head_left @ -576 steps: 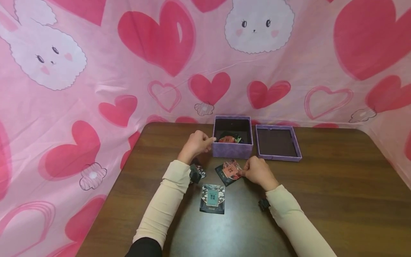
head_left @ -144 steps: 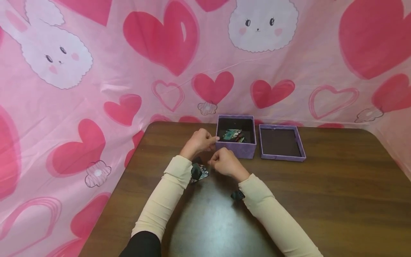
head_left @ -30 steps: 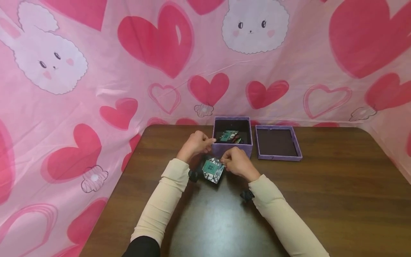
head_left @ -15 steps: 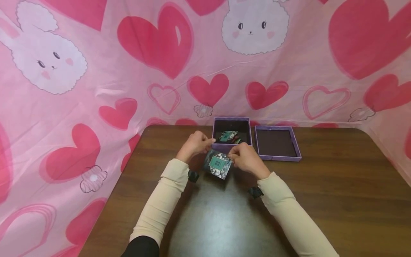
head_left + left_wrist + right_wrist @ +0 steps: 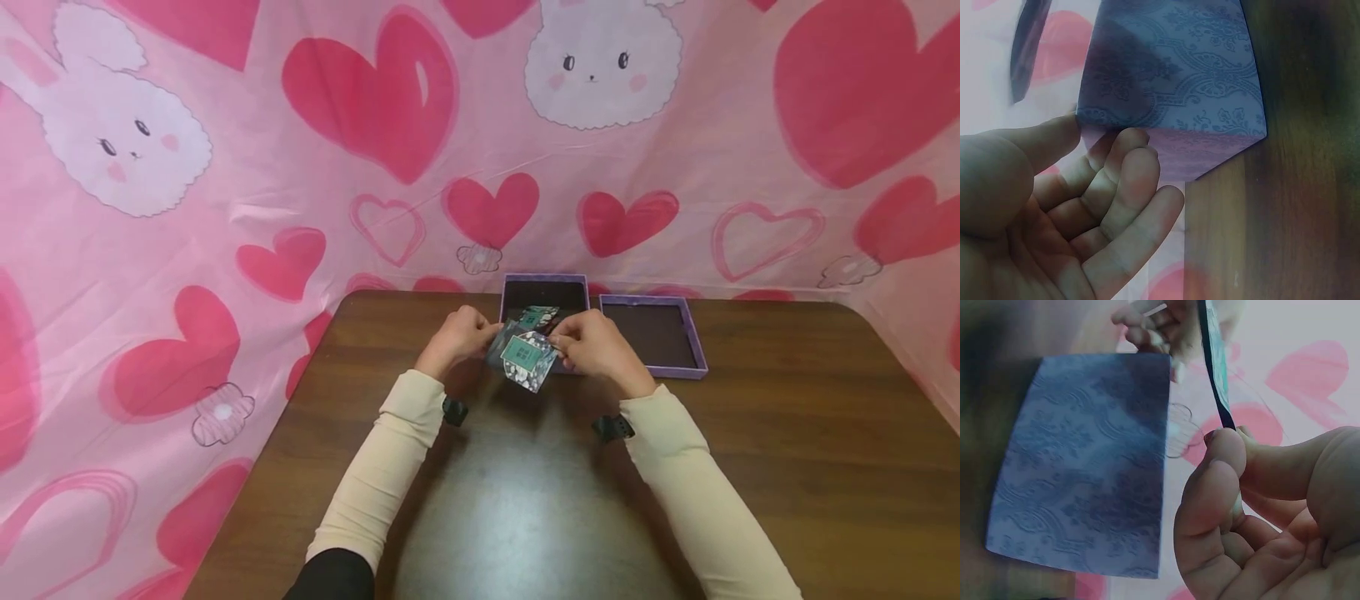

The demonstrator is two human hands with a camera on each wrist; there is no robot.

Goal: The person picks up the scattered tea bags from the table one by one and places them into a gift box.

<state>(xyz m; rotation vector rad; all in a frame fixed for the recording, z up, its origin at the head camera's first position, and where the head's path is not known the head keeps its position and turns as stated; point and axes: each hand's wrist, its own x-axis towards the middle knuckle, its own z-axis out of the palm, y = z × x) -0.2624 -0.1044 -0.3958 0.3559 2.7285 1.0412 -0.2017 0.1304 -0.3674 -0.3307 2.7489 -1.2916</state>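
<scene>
Dark packet [image 5: 528, 359] w/ a teal label and pale floral print sits in the air just in front of the purple box [image 5: 542, 287], tilted, above the table [image 5: 750, 467], touching neither as far as the head view shows. Right hand [image 5: 595, 348] pinches its right edge between thumb and forefinger – the right wrist view shows the packet edge-on [image 5: 1215, 362], clamped at its lower end by those two fingers. Left hand [image 5: 459, 335] is at the box's near-left corner, fingers curled in loosely; in the left wrist view the fingers [image 5: 1124, 187] lie right by the box wall [image 5: 1172, 81], thumb tip about at its edge. Whether that hand also touches the packet – can't tell, the packet's left edge comes very near it.

Inside the box, at least one more packet [image 5: 538, 317] w/ a teal label shows at the rim, so some are already in. No other packets show on the tabletop, so by my read this is the last one to go in, and it isn't over the opening yet. The lid [image 5: 654, 335] lies open-side-up just right of the box, off it.

Pink heart-and-bunny cloth [image 5: 300, 167] hangs behind the table.
</scene>
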